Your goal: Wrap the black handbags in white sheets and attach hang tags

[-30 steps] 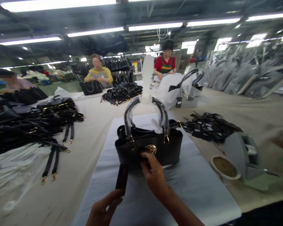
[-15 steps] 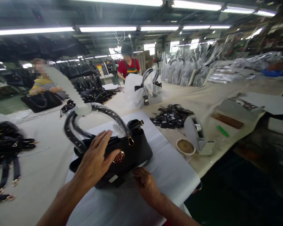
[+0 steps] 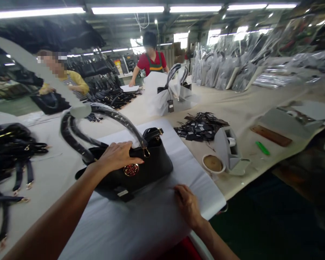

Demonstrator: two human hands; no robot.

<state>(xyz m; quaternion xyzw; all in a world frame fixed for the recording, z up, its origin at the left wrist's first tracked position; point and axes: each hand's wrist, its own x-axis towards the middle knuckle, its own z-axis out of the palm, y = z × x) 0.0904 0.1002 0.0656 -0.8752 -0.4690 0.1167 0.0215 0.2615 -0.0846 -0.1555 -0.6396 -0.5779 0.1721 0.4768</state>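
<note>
A black handbag (image 3: 151, 164) stands in front of me on a large white sheet of paper (image 3: 159, 224). Clear film wraps its raised handles (image 3: 119, 115), and a round red ornament (image 3: 131, 169) with a gold rim sits on the front. A black tag (image 3: 123, 194) hangs at the lower front. My left hand (image 3: 117, 156) grips the bag's top edge, thumb on the front face, other fingers over the rim. To the right of the bag, my right hand (image 3: 188, 204) is closed just over the paper, its fingertips pinched; what they hold, if anything, cannot be made out.
Black tags (image 3: 202, 126) lie heaped beyond the paper, near a tape dispenser (image 3: 230, 150) and a round tub (image 3: 213, 164). Black straps (image 3: 13, 151) are piled left. A partly wrapped bag (image 3: 165, 94) stands farther back. Two people work across the table (image 3: 219, 104).
My right hand has moved right, away from the bag's lower front edge. My left hand has shifted from the bag's front up to its top edge. The view has tilted down slightly.
</note>
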